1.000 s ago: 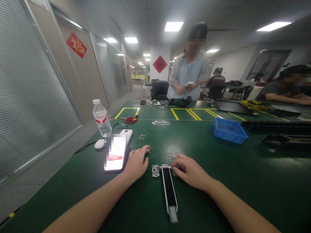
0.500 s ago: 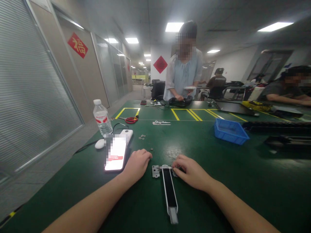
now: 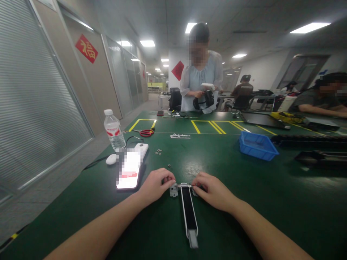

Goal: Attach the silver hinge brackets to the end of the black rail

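A long black and silver bracket (image 3: pixel 188 213) lies on the green table (image 3: pixel 244 187), pointing toward me, with a metal cross bar and small plates at its far end. My left hand (image 3: pixel 156 185) has its fingers pinched at the left plate of that far end. My right hand (image 3: pixel 213 189) is closed on the right end of the cross bar. A few small washers (image 3: pixel 158 152) and a single one (image 3: pixel 169 165) lie just beyond my left hand.
A lit phone (image 3: pixel 128 169), a white mouse (image 3: pixel 111 159) and a water bottle (image 3: pixel 114 130) stand at the left. Red scissors (image 3: pixel 146 133) lie farther back, a blue bin (image 3: pixel 257 145) at the right. A person in a pale blouse (image 3: pixel 200 83) stands across the table holding a black device; another sits at the far right.
My left hand has moved right from the loose washers to the bracket's left end and pinched there. The person opposite lifted a black device off the table. My right hand stayed put.
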The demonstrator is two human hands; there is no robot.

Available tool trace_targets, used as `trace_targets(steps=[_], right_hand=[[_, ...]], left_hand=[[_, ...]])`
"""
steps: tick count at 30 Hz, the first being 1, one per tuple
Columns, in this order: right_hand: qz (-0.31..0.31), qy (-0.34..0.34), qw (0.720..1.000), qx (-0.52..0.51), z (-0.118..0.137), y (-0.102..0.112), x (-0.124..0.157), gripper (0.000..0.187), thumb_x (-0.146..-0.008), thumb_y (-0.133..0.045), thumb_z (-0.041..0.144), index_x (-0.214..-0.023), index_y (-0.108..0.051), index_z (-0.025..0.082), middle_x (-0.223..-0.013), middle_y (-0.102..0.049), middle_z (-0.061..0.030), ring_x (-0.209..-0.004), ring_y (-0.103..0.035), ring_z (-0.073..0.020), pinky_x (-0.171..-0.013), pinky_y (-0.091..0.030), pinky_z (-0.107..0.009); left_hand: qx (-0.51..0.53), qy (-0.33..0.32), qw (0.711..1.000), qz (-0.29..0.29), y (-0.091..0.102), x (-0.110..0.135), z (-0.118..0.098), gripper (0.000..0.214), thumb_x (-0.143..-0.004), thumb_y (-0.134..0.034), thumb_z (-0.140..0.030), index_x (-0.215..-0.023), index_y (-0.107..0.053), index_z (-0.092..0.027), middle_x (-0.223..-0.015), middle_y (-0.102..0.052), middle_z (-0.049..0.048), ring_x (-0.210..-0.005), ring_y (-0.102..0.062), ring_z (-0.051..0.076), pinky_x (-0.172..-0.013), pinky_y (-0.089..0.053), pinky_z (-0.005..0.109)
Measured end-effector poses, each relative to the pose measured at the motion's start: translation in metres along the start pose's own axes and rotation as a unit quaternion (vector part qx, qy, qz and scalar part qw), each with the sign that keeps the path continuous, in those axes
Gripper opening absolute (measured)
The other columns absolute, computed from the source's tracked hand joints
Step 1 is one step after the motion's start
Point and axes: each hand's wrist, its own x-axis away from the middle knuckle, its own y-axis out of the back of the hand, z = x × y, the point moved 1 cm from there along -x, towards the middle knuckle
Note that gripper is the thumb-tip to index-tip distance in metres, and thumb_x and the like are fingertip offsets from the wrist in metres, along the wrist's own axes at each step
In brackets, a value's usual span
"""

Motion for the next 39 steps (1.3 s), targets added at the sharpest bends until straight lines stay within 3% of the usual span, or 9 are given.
trace_targets(steps=[8,23,39], right_hand=[[0.001,0.0,1.0,0.002,0.0,0.0004,0.0006,0.011,-0.086,-0.054,0.017,-0.084,-0.064,0.019,-0.085,-0.057,-0.0024,-0.076,-0.055,-0.0146,-0.068,-0.041,-0.026],[-0.001,0.002,1.0,0.005,0.0,0.0,-0.0001,0.011,-0.085,-0.054,0.015,-0.084,-0.064,0.019,-0.082,-0.056,-0.0019,-0.074,-0.054,-0.0142,-0.066,-0.04,-0.025],[0.002,0.001,1.0,0.005,0.001,-0.0012,-0.0012,0.012,-0.085,-0.053,0.014,-0.084,-0.064,0.019,-0.082,-0.056,-0.0019,-0.074,-0.054,-0.0141,-0.065,-0.04,-0.025]], left_hand=[[-0.009,-0.017,0.999,0.043,0.0005,0.0003,-0.0026,0.006,-0.082,-0.062,-0.019,-0.082,-0.068,-0.017,-0.076,-0.061,0.0001,-0.068,-0.054,0.012,-0.063,-0.042,0.022],[-0.017,-0.025,0.997,0.066,0.0009,0.0009,-0.0043,0.004,-0.079,-0.064,-0.015,-0.081,-0.068,-0.016,-0.075,-0.062,-0.0009,-0.064,-0.053,0.01,-0.065,-0.041,0.022],[-0.022,-0.032,0.999,0.031,-0.0045,0.0027,-0.0016,0.002,-0.08,-0.065,-0.016,-0.081,-0.066,-0.018,-0.075,-0.062,-0.0021,-0.067,-0.055,0.011,-0.068,-0.039,0.024]])
